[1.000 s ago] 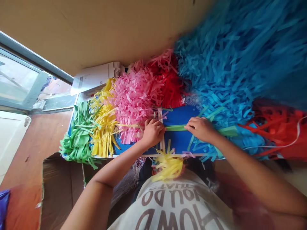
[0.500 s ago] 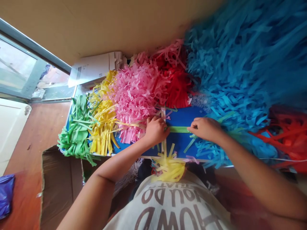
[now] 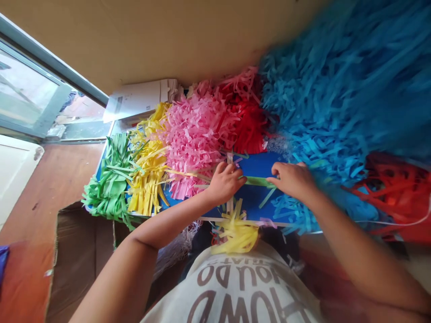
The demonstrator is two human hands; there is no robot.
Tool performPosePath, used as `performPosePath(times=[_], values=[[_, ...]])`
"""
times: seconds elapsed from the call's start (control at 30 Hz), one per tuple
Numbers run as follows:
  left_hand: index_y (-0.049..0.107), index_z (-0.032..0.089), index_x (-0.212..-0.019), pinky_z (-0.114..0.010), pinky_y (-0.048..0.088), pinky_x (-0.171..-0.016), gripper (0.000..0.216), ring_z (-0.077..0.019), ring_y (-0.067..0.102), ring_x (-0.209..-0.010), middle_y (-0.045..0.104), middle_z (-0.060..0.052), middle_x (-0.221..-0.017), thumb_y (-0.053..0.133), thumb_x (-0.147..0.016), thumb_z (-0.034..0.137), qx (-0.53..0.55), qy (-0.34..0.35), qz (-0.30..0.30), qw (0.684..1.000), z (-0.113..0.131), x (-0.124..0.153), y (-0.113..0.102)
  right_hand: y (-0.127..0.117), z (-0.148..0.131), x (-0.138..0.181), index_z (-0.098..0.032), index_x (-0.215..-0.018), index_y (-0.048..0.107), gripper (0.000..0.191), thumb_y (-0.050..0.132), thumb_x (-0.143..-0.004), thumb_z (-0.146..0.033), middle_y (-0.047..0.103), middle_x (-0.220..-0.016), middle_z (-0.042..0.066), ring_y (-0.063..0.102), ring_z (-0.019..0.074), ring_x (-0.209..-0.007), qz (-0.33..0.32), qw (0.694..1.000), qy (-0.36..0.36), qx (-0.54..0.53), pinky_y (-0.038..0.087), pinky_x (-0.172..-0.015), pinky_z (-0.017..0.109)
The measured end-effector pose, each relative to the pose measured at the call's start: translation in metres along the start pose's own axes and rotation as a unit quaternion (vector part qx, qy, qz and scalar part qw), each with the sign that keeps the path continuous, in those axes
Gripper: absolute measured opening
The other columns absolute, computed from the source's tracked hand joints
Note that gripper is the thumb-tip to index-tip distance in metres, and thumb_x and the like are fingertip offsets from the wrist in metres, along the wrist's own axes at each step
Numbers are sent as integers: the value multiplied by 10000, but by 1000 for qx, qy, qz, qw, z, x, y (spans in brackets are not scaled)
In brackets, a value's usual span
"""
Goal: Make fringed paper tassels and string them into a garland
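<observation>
A narrow green paper strip (image 3: 257, 181) stretches between my two hands, just above the blue tabletop. My left hand (image 3: 226, 183) is closed over its left end, with the fingers bent down onto it. At the other end is my right hand (image 3: 292, 179), its thumb touching or close to the strip and a gap showing between thumb and forefinger. Pink shredded paper (image 3: 198, 134) lies beside my left hand, while blue paper strips (image 3: 330, 152) pile up beside my right. Loose yellow strips (image 3: 240, 233) hang at the table's front edge, against my shirt.
Yellow fringe (image 3: 144, 197) and green fringe (image 3: 114, 179) cover the left part of the blue table (image 3: 261, 163). Red fringe (image 3: 249, 125) sits behind. More red strips (image 3: 397, 188) lie at right. Stacked white sheets (image 3: 141, 98) stand by the wall; a cardboard box (image 3: 81, 255) is below.
My right thumb and forefinger have parted from their pinch on the green strip. My left hand has shifted slightly right, its fingers a little looser. The view has moved slightly.
</observation>
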State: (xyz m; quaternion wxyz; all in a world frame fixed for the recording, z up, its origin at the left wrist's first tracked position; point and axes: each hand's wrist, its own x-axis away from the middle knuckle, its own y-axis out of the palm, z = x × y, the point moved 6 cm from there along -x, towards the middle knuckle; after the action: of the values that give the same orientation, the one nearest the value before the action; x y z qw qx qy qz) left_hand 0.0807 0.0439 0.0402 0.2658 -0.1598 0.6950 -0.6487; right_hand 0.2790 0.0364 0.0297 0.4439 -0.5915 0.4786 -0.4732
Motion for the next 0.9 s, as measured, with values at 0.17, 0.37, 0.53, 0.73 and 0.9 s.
performPosePath(times=[0.17, 0.37, 0.53, 0.73, 0.9], values=[[662, 181, -864, -454, 338, -913, 211, -244, 574, -952, 672, -50, -834, 481, -968, 216, 4, 71, -16, 997, 9, -1, 4, -14, -37, 27, -200, -923, 700, 134, 569, -910, -222, 710, -949, 65, 598, 214, -857, 112, 986, -125, -6, 285, -781, 360], [687, 163, -833, -530, 309, -988, 188, -282, 578, -973, 677, -83, -842, 545, -876, 276, 33, 51, -23, 998, 10, -7, 3, 12, -65, 25, -155, -775, 685, 221, 524, -922, -188, 688, -834, 88, 567, 207, -792, 78, 969, -231, 49, 256, -763, 377], [696, 165, -848, -523, 305, -1009, 156, -287, 571, -982, 672, -95, -811, 544, -825, 196, 38, 29, -30, 998, 7, -15, 5, 7, -54, 8, -164, -799, 702, 200, 534, -906, -188, 709, -833, 70, 562, 184, -761, 51, 977, -208, 17, 247, -755, 358], [706, 206, -845, -498, 284, -1022, 253, -252, 570, -973, 694, -72, -830, 471, -939, 211, 40, -26, -22, 999, -1, -4, 8, 3, -65, 13, -166, -889, 692, 142, 575, -908, -244, 695, -896, 90, 540, 219, -839, 106, 976, -189, 23, 232, -756, 368], [744, 299, -962, -483, 281, -1001, 230, -229, 567, -1025, 744, -32, -984, 515, -968, 283, 96, -70, -22, 993, -14, 19, 13, 16, -41, 21, -200, -839, 724, 224, 543, -964, -243, 707, -848, 51, 534, 190, -814, 127, 970, -202, -42, 250, -794, 360]])
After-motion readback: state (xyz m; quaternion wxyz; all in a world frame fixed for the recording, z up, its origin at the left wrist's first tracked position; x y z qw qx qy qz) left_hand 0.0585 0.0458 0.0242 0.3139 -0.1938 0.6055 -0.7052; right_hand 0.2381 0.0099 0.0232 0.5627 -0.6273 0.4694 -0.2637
